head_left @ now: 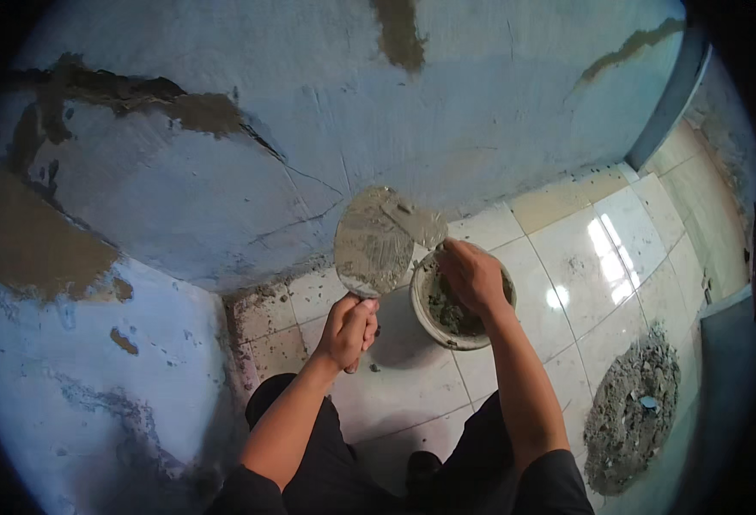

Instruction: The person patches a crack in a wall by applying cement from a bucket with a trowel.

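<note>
My left hand (pixel 349 333) is closed round the handle of a round, mortar-smeared board (pixel 362 249), held up in front of the wall. My right hand (pixel 476 276) grips a trowel whose handle is hidden in the fist. The trowel's blade (pixel 416 225), coated in wet grey mortar, reaches left over the upper right part of the board and seems to touch it. Below my right hand stands a round bucket (pixel 422 319) with a pale rim. Dark grey mortar (pixel 451 316) lies inside it, partly covered by my hand and wrist.
The blue-grey wall (pixel 481 112) has long cracks and brown mortar patches (pixel 202 113); another wall (pixel 163 369) meets it at the left corner. A heap of grey rubble (pixel 635 412) lies on the tiled floor (pixel 558 257) at right. A door frame (pixel 671 103) stands far right.
</note>
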The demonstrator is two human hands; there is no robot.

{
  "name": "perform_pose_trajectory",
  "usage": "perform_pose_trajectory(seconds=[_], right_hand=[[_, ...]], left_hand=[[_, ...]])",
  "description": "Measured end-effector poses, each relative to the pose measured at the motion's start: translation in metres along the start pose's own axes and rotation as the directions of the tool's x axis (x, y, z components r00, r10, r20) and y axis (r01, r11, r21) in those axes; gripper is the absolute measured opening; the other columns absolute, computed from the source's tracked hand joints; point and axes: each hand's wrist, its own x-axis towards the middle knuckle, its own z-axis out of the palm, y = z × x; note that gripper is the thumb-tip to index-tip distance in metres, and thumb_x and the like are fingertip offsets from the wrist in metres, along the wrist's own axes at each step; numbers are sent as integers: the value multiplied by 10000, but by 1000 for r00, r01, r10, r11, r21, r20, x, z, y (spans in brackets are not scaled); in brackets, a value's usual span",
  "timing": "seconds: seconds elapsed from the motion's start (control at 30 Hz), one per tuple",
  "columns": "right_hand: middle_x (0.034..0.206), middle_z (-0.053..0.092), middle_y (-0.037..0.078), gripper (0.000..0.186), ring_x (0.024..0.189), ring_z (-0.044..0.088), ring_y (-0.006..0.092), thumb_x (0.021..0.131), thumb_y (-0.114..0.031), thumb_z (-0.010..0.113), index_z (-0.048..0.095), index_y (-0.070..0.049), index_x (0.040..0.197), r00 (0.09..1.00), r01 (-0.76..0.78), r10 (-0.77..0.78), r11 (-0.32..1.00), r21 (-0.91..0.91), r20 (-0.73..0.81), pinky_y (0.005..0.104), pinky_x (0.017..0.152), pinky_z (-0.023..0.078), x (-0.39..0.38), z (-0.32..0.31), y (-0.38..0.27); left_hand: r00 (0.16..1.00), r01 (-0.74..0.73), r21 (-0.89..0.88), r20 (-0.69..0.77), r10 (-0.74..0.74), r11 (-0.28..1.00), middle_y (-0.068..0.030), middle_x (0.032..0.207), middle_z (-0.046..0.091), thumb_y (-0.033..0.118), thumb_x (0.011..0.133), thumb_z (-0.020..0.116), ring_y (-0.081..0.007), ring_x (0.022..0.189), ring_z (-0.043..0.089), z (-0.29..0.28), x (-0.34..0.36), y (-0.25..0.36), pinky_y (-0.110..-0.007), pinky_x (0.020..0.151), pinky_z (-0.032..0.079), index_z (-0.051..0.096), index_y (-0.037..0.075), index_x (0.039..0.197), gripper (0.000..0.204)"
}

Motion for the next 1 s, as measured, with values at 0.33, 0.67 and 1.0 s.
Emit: perform_pose_trajectory(seconds=[0.33,0.67,1.0], right_hand=[[784,612,55,254,650,590,194,982,-178,720,593,-46,1159,987,49,18,912,407,-158,310,605,464,99,43,-71],[680,418,-85,223,583,355,20,1099,-263,549,578,-56,1025,996,42,32,655,755,-83,225,506,289,167,182,-143],[618,371,-9,273,594,329,78,1055,-289,624,609,-23,997,979,50,95,743,667,-179,296,530,302,195,191,-139]], left_hand=[[963,-14,-121,-268,-19,993,-17,687,446,334,1047,478,-115,555,482,-45,5,-30,-303,468,414,455,104,882,285],[747,-233,-254,-665,6,939,-2,722,408,360,1042,478,-136,551,486,-88,4,-26,-320,454,418,376,134,805,343],[785,-231,-257,-620,24,938,-5,791,419,335,1035,484,-133,587,499,-101,4,-30,-326,460,424,374,141,825,306]])
